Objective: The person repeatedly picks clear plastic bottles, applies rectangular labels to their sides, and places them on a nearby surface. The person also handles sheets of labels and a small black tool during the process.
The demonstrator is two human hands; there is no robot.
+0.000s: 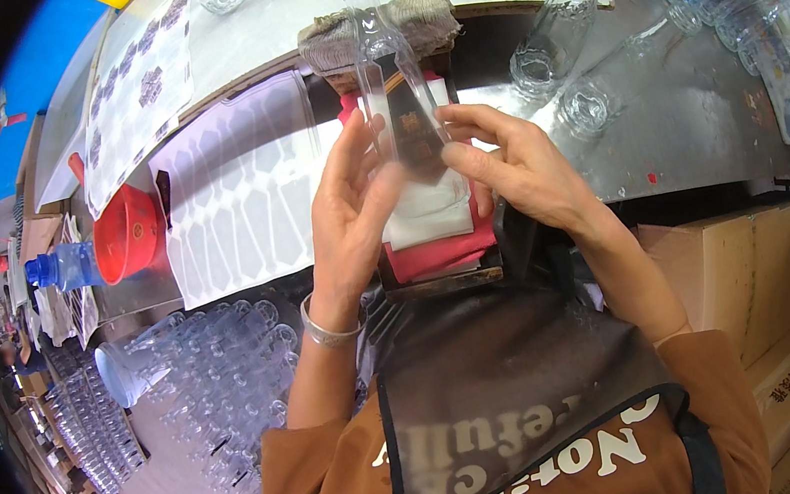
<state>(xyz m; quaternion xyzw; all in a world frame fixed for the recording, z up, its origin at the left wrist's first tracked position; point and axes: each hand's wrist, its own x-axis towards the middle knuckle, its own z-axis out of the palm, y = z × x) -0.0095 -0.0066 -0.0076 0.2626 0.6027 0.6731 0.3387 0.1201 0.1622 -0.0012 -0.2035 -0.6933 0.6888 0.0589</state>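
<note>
Glass bottle point(387, 66) with dark label point(417, 138) in both hands' point(351, 218) point(515, 164) grip, over white label sheets point(242, 198).

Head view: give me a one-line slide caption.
Both hands, left hand and right hand, hold a clear glass bottle with a dark label above a red-and-white pad.

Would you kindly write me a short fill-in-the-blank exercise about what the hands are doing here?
1. Both hands hold a clear glass ____ with a dark label.
2. The left hand wears a silver ____ at the wrist.
3. The right hand presses on the dark label with its ____.
4. The bowl on the left is ____.

Missing words: bottle; bracelet; fingers; red
</note>
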